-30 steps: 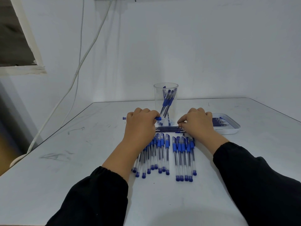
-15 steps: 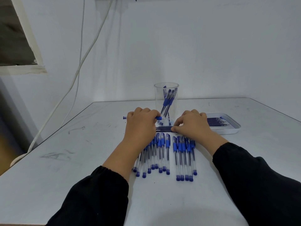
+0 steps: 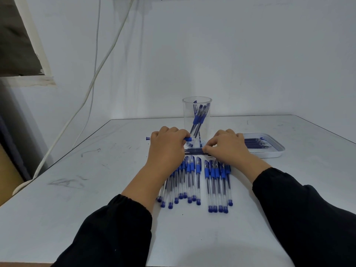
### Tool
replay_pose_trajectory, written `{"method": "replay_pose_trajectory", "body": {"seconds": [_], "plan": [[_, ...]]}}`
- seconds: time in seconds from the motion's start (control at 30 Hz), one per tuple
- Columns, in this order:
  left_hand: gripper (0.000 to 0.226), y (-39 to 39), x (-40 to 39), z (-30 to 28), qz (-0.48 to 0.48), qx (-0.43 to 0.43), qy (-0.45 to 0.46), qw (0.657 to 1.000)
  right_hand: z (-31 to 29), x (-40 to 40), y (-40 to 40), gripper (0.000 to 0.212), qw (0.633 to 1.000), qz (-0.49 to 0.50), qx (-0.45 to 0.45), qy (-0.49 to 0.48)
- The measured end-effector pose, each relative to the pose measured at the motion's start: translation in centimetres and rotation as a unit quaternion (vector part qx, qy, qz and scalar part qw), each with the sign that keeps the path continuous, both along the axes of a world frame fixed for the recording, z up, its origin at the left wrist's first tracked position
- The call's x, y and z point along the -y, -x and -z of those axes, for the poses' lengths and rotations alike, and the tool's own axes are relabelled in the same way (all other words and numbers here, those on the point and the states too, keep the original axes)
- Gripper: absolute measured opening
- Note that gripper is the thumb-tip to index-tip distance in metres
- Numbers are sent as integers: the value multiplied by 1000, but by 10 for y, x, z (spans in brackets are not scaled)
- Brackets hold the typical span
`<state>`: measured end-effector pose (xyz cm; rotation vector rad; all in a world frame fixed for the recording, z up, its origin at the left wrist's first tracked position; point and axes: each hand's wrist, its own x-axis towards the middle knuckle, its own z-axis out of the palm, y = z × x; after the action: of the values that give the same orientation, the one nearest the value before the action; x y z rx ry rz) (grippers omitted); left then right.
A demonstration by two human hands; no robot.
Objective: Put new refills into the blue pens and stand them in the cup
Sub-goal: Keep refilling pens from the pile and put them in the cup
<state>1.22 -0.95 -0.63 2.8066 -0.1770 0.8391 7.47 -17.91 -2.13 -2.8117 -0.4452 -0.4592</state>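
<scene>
Blue pen (image 3: 189, 139) gripped in our left hand (image 3: 167, 149); right hand (image 3: 227, 149) pinches a refill (image 3: 193, 150) off the surface (image 3: 96, 199); next, slide it in.

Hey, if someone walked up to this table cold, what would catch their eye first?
Probably the two rows of blue pens lying side by side at the table's middle, partly under the hands. Just beyond them stands a clear cup with a few pens inside. The left hand grips one pen crosswise, the right hand pinches at the loose refills before the cup, and a white tray of more refills sits to the right.
</scene>
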Motion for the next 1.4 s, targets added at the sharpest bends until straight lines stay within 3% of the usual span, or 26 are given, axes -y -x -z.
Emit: {"method": "replay_pose_trajectory", "body": {"seconds": [0.43,0.7,1.4], "plan": [[29,0,-1,2,9,-10,1,1000,-14,48,-13,24,995,76,33,-48],[30,1,3,5,26,-9,2,1000,-14,98,-19,19,985,165,-43,26],[30,2,12,9,47,-31,3,998,-2,94,-25,11,979,178,-62,73]]}}
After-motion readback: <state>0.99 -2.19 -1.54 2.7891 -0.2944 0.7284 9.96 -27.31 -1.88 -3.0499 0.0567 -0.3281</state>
